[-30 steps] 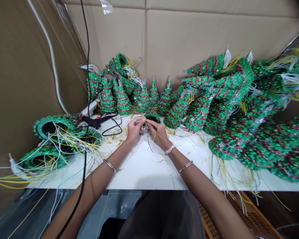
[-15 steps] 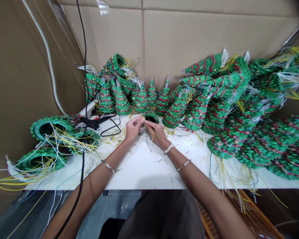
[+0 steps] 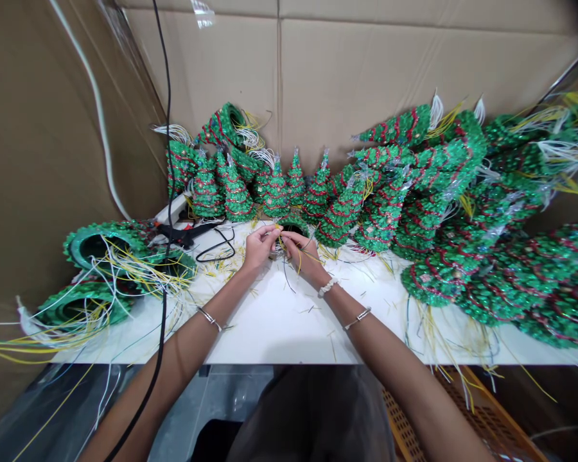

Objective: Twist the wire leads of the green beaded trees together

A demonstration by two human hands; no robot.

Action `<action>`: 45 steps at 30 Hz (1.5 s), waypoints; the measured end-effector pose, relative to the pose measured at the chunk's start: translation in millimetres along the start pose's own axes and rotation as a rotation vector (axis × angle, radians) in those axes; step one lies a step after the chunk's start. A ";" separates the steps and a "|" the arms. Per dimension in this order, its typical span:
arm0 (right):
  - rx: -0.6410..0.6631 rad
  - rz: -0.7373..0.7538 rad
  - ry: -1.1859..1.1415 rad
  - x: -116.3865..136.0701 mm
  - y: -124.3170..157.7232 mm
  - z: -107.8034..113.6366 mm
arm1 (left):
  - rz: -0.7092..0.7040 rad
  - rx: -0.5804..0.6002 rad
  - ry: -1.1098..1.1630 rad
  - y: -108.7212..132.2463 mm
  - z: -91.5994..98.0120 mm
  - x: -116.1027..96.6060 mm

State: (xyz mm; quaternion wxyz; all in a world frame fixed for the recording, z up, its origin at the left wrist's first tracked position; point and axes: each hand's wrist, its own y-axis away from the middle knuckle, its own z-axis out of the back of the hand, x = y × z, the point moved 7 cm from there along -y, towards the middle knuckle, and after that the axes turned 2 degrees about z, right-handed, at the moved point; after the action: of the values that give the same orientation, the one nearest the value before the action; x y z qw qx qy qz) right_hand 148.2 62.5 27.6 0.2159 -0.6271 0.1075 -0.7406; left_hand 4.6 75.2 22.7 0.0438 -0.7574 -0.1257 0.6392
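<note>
My left hand (image 3: 260, 248) and my right hand (image 3: 302, 253) meet at the middle of the white table, fingertips close together. Both are closed in a pinch on thin yellow wires (image 3: 313, 255), whose loose ends trail past the right fingers. Just beyond the fingertips lies a small green Christmas tree (image 3: 296, 224), its dark hollow base turned toward me. My fingers hide where the wires meet. A dark wire (image 3: 288, 277) hangs below the hands onto the table.
Decorated trees (image 3: 385, 212) crowd the back and right of the white table (image 3: 279, 333). Hollow-based trees (image 3: 84, 301) with loose wires lie at left, near a black glue gun-like tool (image 3: 183, 234). A black cable (image 3: 166, 192) hangs across my left arm. An orange crate (image 3: 399, 420) sits below.
The right fingers have shifted slightly, and the yellow wire ends beside them lie differently. Both hands stay pinched together in the same place. The whole view has moved slightly.
</note>
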 end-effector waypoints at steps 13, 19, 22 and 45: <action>-0.096 -0.123 -0.458 -7.1 -4.6 1.1 | 0.002 -0.082 0.086 -2.8 10.1 -1.4; -0.115 -0.126 -0.330 -6.5 -6.3 6.1 | -0.038 -0.052 0.033 -1.8 8.8 -8.4; -0.041 -0.127 -0.158 -3.8 -6.9 9.0 | -0.093 0.038 -0.060 2.2 0.1 -16.2; 0.264 -0.130 -0.029 -12.3 -11.2 8.8 | -0.200 0.227 -0.200 16.4 -15.9 -34.5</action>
State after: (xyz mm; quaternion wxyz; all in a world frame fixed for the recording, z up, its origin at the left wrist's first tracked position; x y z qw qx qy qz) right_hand 156.2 79.0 23.3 0.2495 -0.6097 -0.0350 -0.7515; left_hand 17.1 52.4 54.9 0.1797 -0.6639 -0.1310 0.7140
